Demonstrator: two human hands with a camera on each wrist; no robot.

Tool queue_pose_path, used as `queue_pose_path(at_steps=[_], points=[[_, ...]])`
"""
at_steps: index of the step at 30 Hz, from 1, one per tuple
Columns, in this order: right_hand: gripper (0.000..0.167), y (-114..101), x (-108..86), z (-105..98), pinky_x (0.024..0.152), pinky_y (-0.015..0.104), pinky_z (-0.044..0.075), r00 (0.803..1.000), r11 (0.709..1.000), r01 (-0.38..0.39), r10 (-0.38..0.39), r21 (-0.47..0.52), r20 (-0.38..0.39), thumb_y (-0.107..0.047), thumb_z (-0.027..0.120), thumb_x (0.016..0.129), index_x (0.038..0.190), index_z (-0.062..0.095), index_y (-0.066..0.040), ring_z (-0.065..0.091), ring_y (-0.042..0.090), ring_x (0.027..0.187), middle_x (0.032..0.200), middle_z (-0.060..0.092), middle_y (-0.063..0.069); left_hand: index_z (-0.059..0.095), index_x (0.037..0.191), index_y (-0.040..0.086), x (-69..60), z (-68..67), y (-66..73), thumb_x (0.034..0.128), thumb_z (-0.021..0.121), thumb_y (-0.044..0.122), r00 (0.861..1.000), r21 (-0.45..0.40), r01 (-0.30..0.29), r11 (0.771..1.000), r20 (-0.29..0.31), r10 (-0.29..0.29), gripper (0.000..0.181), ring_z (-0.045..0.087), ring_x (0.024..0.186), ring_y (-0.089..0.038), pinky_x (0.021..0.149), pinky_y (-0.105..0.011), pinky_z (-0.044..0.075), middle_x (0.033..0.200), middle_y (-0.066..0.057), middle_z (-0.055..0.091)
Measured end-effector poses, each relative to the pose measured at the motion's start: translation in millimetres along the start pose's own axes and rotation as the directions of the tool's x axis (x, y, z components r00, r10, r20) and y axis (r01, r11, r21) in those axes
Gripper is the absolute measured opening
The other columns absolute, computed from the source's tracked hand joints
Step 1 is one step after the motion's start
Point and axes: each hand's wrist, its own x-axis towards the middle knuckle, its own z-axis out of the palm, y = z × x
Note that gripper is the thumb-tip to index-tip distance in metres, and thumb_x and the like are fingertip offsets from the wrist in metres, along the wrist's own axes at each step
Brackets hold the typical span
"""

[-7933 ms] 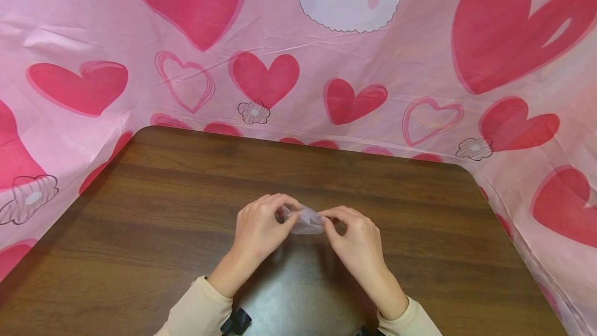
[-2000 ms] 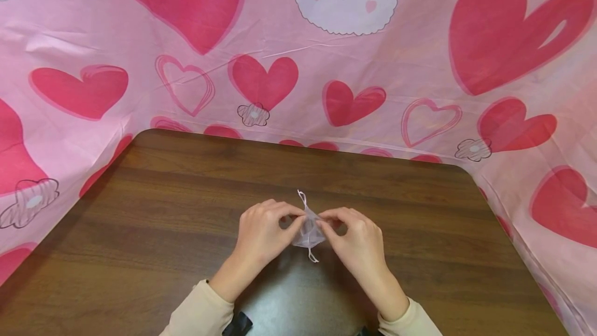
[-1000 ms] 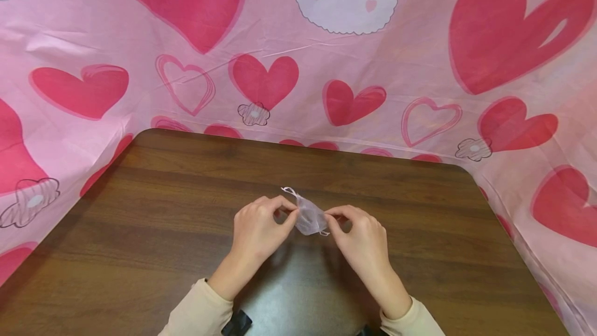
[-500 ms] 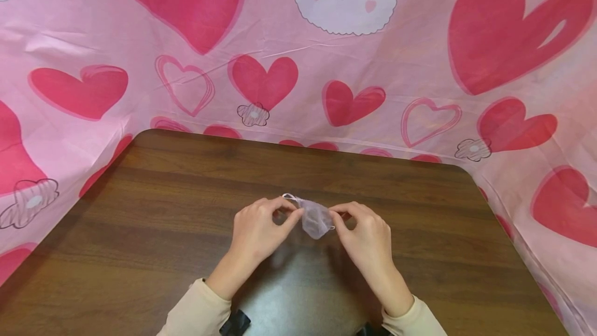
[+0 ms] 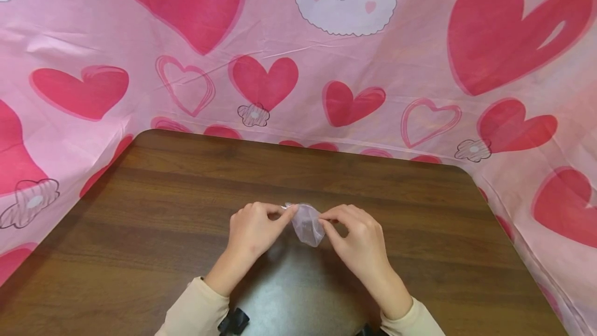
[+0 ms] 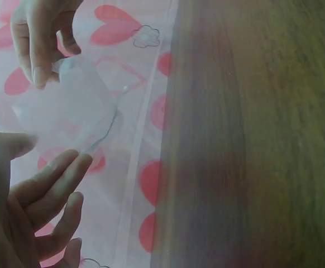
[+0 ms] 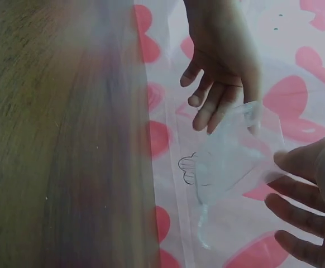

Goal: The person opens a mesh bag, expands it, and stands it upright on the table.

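Note:
A small sheer drawstring pouch [image 5: 308, 226], pale lilac-white, is held above the table between both hands. My left hand [image 5: 254, 228] pinches its left edge between thumb and fingers. On the opposite edge, the thumb and forefinger of my right hand [image 5: 361, 235] pinch the fabric. In the right wrist view, a thin white drawstring [image 7: 203, 226] hangs down from the pouch [image 7: 235, 156]. The left wrist view shows the pouch [image 6: 76, 106] spread between the hands, its sheer cloth blurred. I cannot tell whether anything lies inside it.
The brown wood-grain table [image 5: 186, 191] has rounded far corners. Behind it and along its sides hangs a pink cloth [image 5: 280, 30] printed with red hearts. Black straps [image 5: 235, 321] sit near the cuffs of the beige sleeves [image 5: 196, 307].
The pouch has turned between my fingers and shifted slightly left since half a second ago. Its left drawstring loop, clear before, is now mostly hidden by my left hand. Both hands moved slightly left.

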Motion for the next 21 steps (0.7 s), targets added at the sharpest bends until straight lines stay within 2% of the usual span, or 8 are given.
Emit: queue_pose_path(at_steps=[4, 6, 10, 13, 16, 21], points=[[0.02, -1.3, -0.6, 2.8, 0.066, 0.03, 0.053, 0.998, 0.998, 0.055, -0.055, 0.021, 0.017, -0.003, 0.087, 0.071, 0.084, 0.076, -0.014, 0.065, 0.01, 0.073, 0.082, 0.071, -0.009, 0.081, 0.089, 0.031, 0.4, -0.1, 0.3, 0.085, 0.07, 0.056, 1.0, -0.016, 0.0, 1.0, -0.019, 0.0, 0.029, 0.069, 0.074, -0.021, 0.061, -0.04, 0.046, 0.078, 0.01, 0.073], [0.021, -1.3, -0.8, 3.8, 0.071, 0.031, 0.054, 0.998, 0.998, 0.062, -0.063, 0.026, 0.023, -0.004, 0.087, 0.071, 0.084, 0.076, -0.015, 0.065, 0.01, 0.075, 0.083, 0.071, -0.009, 0.081, 0.089, 0.031, 0.4, -0.1, 0.8, 0.0844, 0.071, 0.053, 0.999, -0.018, -0.008, 1.0, -0.035, 0.007, 0.024, 0.069, 0.074, -0.021, 0.06, -0.04, 0.046, 0.077, 0.011, 0.073], [0.019, -1.0, -0.8, 4.0, 0.071, 0.032, 0.054, 0.998, 0.998, 0.053, -0.054, 0.033, 0.041, -0.007, 0.087, 0.072, 0.085, 0.076, -0.015, 0.066, 0.01, 0.076, 0.084, 0.071, -0.009, 0.08, 0.09, 0.029, 0.5, 0.1, 1.7, 0.085, 0.073, 0.048, 0.998, -0.035, -0.025, 0.999, -0.066, 0.023, 0.02, 0.064, 0.064, -0.015, 0.058, -0.037, 0.044, 0.067, 0.014, 0.066], [0.018, -0.3, -0.7, 3.3, 0.065, 0.03, 0.053, 0.998, 0.999, 0.032, -0.034, 0.037, 0.056, -0.01, 0.087, 0.073, 0.087, 0.076, -0.015, 0.065, 0.009, 0.074, 0.083, 0.071, -0.01, 0.079, 0.091, 0.03, 1.3, 0.0, 1.9, 0.0854, 0.074, 0.046, 0.996, -0.05, -0.034, 0.998, -0.081, 0.03, 0.017, 0.058, 0.06, -0.008, 0.056, -0.036, 0.042, 0.063, 0.017, 0.061], [0.018, 1.2, -0.2, 2.4, 0.063, 0.028, 0.052, 0.998, 1.0, 0.001, -0.002, 0.026, 0.055, -0.011, 0.087, 0.074, 0.088, 0.076, -0.015, 0.064, 0.007, 0.073, 0.081, 0.07, -0.011, 0.079, 0.091, 0.031, 2.5, -0.5, 1.6, 0.0856, 0.075, 0.045, 0.995, -0.06, -0.038, 0.997, -0.09, 0.033, 0.015, 0.058, 0.06, -0.006, 0.056, -0.035, 0.042, 0.065, 0.018, 0.062], [0.018, 5.7, 0.2, -0.9, 0.06, 0.03, 0.049, 0.993, 0.994, -0.109, 0.11, -0.02, 0.039, -0.009, 0.086, 0.076, 0.089, 0.077, -0.016, 0.062, 0.007, 0.071, 0.078, 0.068, -0.011, 0.079, 0.092, 0.031, 4.0, -1.8, 1.2, 0.086, 0.075, 0.043, 0.994, -0.088, -0.051, 0.995, -0.097, 0.043, 0.014, 0.059, 0.062, -0.005, 0.057, -0.036, 0.043, 0.067, 0.017, 0.064]])
